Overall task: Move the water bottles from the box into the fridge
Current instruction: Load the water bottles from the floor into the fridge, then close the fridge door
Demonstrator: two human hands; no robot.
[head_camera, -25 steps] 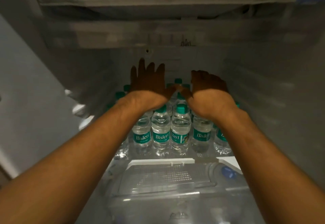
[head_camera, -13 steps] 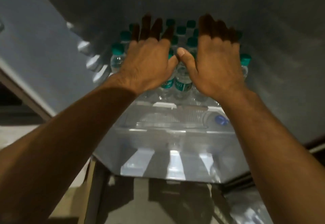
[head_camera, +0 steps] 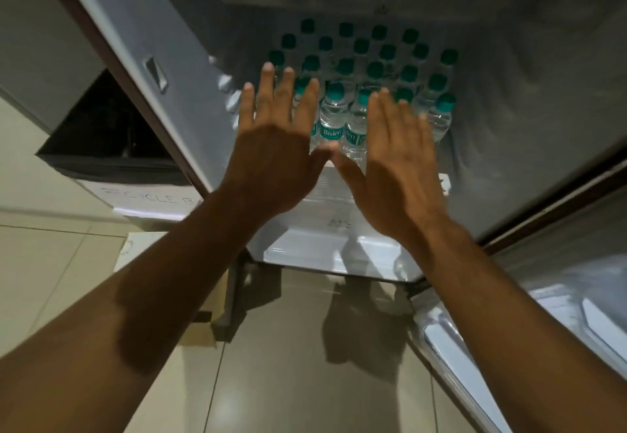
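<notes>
Several small clear water bottles [head_camera: 331, 116] with teal caps and teal labels stand upright in packed rows on a shelf inside the open fridge [head_camera: 529, 127]. My left hand [head_camera: 274, 147] is spread flat, fingers apart, in front of the left part of the front row. My right hand [head_camera: 397, 161] is held the same way before the right part, slightly blurred. The thumbs nearly meet in the middle. Neither hand holds a bottle. A cardboard box [head_camera: 200, 327] shows only as a corner on the floor under my left forearm.
The fridge's left wall [head_camera: 146, 59] slants across the upper left. A dark bin [head_camera: 112, 140] with a white box under it stands left of the fridge. The fridge door [head_camera: 559, 296] with its shelf sits at lower right. A white drawer front [head_camera: 322, 229] lies below the bottles, above a tiled floor [head_camera: 305, 381].
Both hands have drawn back out of the fridge, from among the bottles to in front of the front row. The view has pulled back and tilted down, showing floor and door.
</notes>
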